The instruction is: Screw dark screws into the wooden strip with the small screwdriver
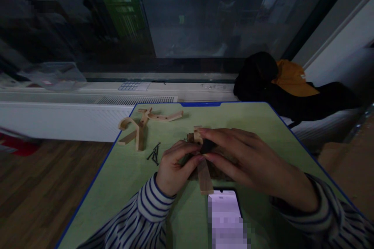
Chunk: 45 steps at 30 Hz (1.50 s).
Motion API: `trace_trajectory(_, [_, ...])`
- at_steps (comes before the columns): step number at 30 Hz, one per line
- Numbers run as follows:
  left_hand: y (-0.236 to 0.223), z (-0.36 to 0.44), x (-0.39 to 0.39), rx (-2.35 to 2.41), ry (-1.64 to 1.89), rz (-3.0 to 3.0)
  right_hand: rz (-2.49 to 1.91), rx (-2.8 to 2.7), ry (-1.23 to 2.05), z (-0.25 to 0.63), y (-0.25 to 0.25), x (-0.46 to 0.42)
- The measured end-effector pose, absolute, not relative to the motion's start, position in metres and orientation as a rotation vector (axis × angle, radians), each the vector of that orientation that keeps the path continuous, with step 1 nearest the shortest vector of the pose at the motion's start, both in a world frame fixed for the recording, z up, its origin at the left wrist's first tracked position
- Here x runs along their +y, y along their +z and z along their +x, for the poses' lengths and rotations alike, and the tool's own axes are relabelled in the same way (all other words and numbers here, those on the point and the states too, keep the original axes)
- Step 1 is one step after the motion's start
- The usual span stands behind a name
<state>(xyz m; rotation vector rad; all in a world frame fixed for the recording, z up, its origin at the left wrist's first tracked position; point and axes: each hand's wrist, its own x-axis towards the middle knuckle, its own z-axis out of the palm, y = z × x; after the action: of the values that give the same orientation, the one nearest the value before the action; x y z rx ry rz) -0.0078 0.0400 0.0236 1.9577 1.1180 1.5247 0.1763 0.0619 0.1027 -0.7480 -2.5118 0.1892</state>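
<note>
A pale wooden strip (205, 182) lies lengthwise in front of me, over a brown, rough-looking piece (191, 137) that my hands mostly cover. My left hand (179, 165) is closed in a pinch at the strip's middle; what sits between its fingertips is hidden. From the other side my right hand (248, 157) closes thumb and fingers around a small dark object (207, 146) just above the strip. I cannot make out its kind. To the left lie several dark screws (154, 153), loose in a small heap.
Light wooden pieces (139, 136), some curved like hooks, lie at the table's back left. A phone (225, 214) with a lit screen rests near me on the blue-edged green table (117, 198). Behind are a radiator (58, 118), a clear bin (55, 76) and dark clothing (257, 78).
</note>
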Motion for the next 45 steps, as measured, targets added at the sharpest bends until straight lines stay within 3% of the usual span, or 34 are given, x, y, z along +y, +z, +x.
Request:
trace_trajectory(19, [0.0226,-0.0081,0.0398,1.096,1.457,1.995,-0.678,-2.460,0.027,0.1761,0.0980,0.0620])
trace_trajectory(45, [0.0232,-0.0070,0.0389,1.107,1.491,2.012,-0.674,-2.524,0.069,0.1772,0.0973,0.0631])
